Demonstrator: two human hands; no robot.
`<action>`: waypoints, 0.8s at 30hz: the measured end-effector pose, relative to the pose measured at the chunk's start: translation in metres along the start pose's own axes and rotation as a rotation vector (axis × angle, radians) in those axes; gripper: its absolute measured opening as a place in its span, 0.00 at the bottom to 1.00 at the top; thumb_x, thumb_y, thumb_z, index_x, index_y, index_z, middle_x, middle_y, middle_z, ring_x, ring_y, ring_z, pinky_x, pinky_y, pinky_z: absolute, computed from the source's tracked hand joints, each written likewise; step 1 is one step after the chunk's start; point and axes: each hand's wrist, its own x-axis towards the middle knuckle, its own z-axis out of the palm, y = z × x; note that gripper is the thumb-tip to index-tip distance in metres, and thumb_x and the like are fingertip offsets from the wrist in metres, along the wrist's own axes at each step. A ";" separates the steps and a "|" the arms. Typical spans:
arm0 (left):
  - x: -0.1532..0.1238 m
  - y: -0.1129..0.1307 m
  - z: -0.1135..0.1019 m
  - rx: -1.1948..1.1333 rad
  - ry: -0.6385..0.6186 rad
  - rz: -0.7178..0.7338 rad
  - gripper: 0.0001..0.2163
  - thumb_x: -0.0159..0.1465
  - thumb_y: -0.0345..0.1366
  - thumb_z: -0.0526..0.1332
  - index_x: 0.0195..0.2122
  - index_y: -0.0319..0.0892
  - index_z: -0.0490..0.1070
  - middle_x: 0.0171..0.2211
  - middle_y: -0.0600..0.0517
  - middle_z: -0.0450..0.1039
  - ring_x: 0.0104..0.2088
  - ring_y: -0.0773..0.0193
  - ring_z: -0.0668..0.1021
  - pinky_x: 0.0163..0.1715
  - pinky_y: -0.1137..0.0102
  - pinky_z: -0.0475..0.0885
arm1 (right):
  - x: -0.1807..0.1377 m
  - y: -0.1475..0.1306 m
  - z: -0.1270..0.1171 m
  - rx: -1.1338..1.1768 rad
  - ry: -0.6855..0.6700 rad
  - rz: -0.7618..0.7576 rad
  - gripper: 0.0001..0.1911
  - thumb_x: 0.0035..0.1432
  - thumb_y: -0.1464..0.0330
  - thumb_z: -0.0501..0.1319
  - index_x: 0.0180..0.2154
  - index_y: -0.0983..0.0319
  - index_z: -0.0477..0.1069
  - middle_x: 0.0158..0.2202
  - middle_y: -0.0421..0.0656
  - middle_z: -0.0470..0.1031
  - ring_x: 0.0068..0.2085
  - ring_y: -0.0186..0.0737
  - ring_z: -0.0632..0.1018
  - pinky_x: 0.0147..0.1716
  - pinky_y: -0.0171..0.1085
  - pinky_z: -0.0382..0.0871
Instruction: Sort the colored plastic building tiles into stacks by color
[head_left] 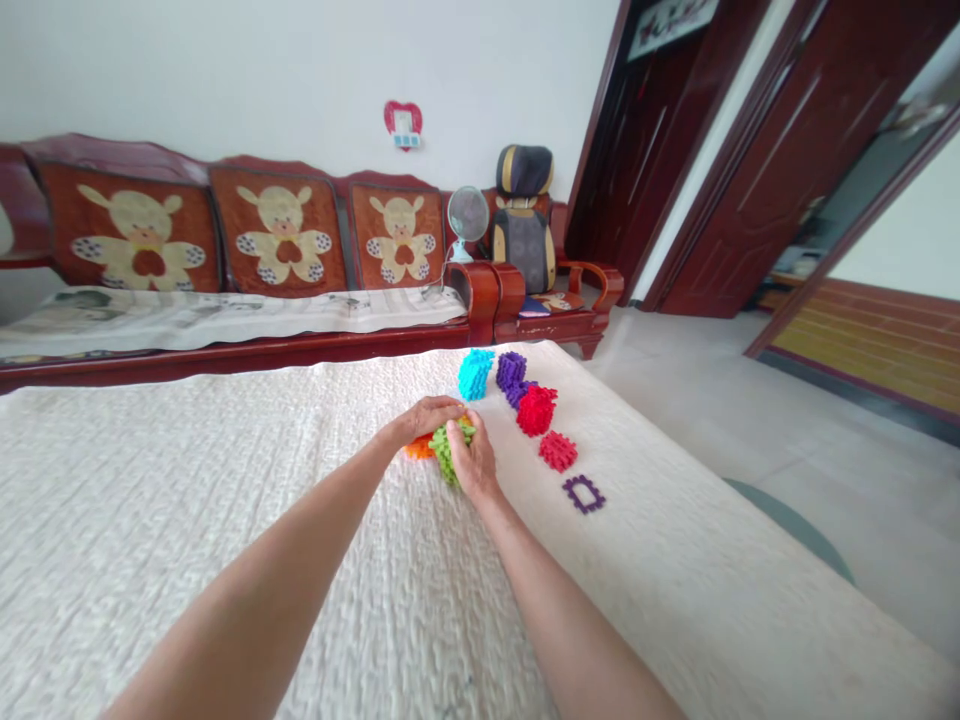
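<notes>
Both hands meet over a stack of green notched plastic toy pieces (444, 458) on the white cloth. My right hand (475, 462) grips the stack's right side, thumb over the front and fingers behind. From the left, my left hand (431, 416) curves over the top and back of the stack, its fingertips close to the other hand and partly hidden. Orange notched pieces (420, 447) lie under my left hand, left of the green ones. A bit of yellow shows between the hands; which piece it belongs to I cannot tell.
Beyond my hands stand a light-blue stack (475, 374) and purple stacks (511, 370). To the right are a red stack (536, 411), a lower pinkish-red one (558, 451) and a flat purple frame-shaped piece (583, 494). The cloth-covered table (225, 500) ends at the right; a wooden sofa (300, 345) stands behind.
</notes>
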 end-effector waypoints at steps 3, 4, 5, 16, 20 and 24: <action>-0.028 -0.005 -0.022 0.022 0.033 -0.051 0.19 0.53 0.50 0.64 0.37 0.40 0.79 0.37 0.47 0.81 0.39 0.57 0.80 0.41 0.66 0.74 | -0.018 -0.011 0.025 -0.041 -0.023 -0.034 0.28 0.61 0.52 0.56 0.56 0.62 0.65 0.58 0.52 0.73 0.59 0.51 0.72 0.61 0.49 0.62; -0.039 -0.007 -0.029 0.033 0.053 -0.071 0.19 0.54 0.50 0.64 0.37 0.40 0.79 0.37 0.47 0.81 0.38 0.57 0.80 0.40 0.67 0.74 | -0.024 -0.015 0.032 -0.055 -0.030 -0.052 0.27 0.61 0.53 0.56 0.56 0.62 0.66 0.58 0.53 0.73 0.59 0.52 0.72 0.61 0.50 0.62; -0.050 -0.008 -0.035 0.044 0.074 -0.092 0.19 0.54 0.50 0.64 0.38 0.40 0.79 0.36 0.47 0.81 0.37 0.58 0.80 0.40 0.67 0.74 | -0.031 -0.018 0.040 -0.069 -0.036 -0.070 0.26 0.61 0.53 0.56 0.55 0.62 0.66 0.57 0.53 0.74 0.58 0.53 0.72 0.60 0.51 0.62; -0.163 -0.028 -0.120 0.181 0.259 -0.243 0.21 0.51 0.50 0.64 0.41 0.42 0.79 0.38 0.47 0.82 0.38 0.56 0.81 0.38 0.66 0.75 | -0.099 -0.075 0.097 -0.159 -0.125 -0.157 0.20 0.61 0.56 0.59 0.52 0.58 0.66 0.53 0.47 0.75 0.57 0.53 0.72 0.57 0.51 0.64; -0.194 -0.045 -0.149 0.172 0.419 -0.242 0.27 0.50 0.51 0.64 0.47 0.38 0.78 0.43 0.43 0.81 0.39 0.54 0.81 0.39 0.64 0.76 | -0.106 -0.106 0.110 -0.097 -0.241 -0.211 0.20 0.62 0.54 0.58 0.52 0.56 0.67 0.51 0.43 0.77 0.54 0.47 0.76 0.54 0.45 0.69; -0.198 -0.048 -0.153 0.383 0.603 -0.271 0.25 0.55 0.46 0.58 0.49 0.38 0.78 0.45 0.44 0.81 0.43 0.53 0.81 0.43 0.64 0.76 | -0.100 -0.111 0.101 0.057 -0.310 -0.301 0.18 0.66 0.57 0.53 0.54 0.54 0.67 0.53 0.38 0.77 0.53 0.37 0.77 0.52 0.38 0.71</action>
